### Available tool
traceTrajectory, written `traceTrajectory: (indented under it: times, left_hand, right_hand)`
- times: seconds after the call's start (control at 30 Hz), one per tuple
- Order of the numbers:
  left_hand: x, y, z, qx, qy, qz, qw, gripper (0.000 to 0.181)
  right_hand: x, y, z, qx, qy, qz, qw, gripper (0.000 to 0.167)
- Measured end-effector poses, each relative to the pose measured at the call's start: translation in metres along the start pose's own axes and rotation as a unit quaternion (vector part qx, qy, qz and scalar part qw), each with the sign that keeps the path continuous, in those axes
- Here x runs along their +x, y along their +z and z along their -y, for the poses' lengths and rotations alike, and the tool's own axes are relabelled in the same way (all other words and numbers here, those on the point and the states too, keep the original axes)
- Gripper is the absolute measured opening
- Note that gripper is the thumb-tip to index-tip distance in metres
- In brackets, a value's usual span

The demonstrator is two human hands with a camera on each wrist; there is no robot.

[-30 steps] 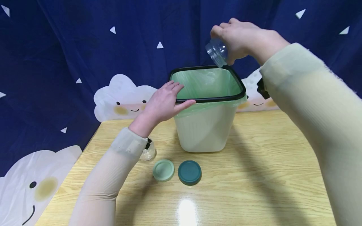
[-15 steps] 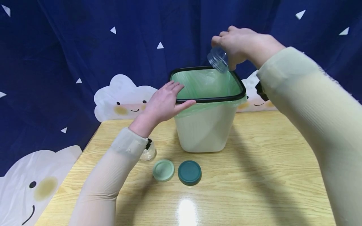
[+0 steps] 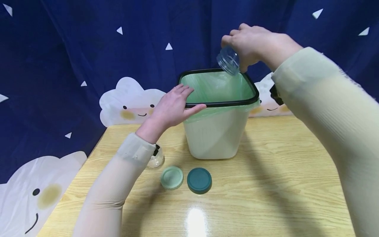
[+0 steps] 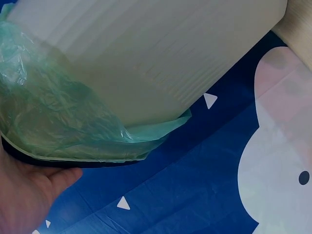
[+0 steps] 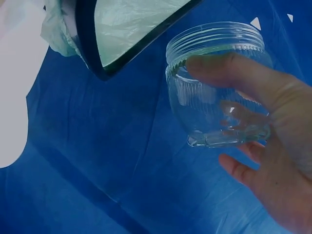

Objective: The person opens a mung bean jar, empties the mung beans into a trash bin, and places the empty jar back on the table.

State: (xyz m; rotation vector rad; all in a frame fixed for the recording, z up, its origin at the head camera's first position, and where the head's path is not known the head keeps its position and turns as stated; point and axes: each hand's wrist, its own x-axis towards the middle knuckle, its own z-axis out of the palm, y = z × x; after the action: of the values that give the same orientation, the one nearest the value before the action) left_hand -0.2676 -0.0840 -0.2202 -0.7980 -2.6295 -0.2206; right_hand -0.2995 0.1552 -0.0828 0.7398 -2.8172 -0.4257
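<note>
My right hand (image 3: 251, 46) grips a clear glass jar (image 5: 217, 92) round its side. The jar has no lid on and is tilted, its threaded mouth facing left and down above the back right of the bin. No contents can be made out inside it. The trash bin (image 3: 217, 138) is off-white, with a black rim (image 3: 220, 104) and a light green liner (image 3: 219, 85) folded over its edge. On the rim's left front corner rests my left hand (image 3: 173, 107), fingers straight over the opening and thumb along the front. The bin's bottom is hidden.
A second clear jar (image 3: 157, 159) stands on the wooden table (image 3: 275, 184), partly behind my left sleeve. Two round lids, one pale green (image 3: 172, 177) and one dark teal (image 3: 199, 180), lie in front of the bin. A dark blue curtain (image 3: 142, 39) hangs behind.
My right hand with the jar dips towards the bin, then rises slightly, ending a little lower than a second ago. The left hand keeps its place on the rim.
</note>
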Motion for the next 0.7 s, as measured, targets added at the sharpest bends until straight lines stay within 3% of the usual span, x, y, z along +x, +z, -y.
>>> traceTrajectory:
  times: [0.27,0.5,0.7]
  left_hand:
    - [-0.001,0.0,-0.001,0.002,0.005,-0.001,1.0,0.079]
    - [0.0,0.0,0.0,0.005,0.002,0.001,1.0,0.08]
    - [-0.001,0.0,0.0,0.001,-0.002,0.006,1.0,0.08]
  right_hand:
    - [0.0,-0.012,0.005,-0.011,0.004,-0.035,0.9993,0.085]
    - [0.003,-0.005,0.007,-0.013,-0.008,0.019,0.9997,0.085]
    - [0.004,0.0,0.004,-0.008,-0.023,0.023,0.9994,0.084]
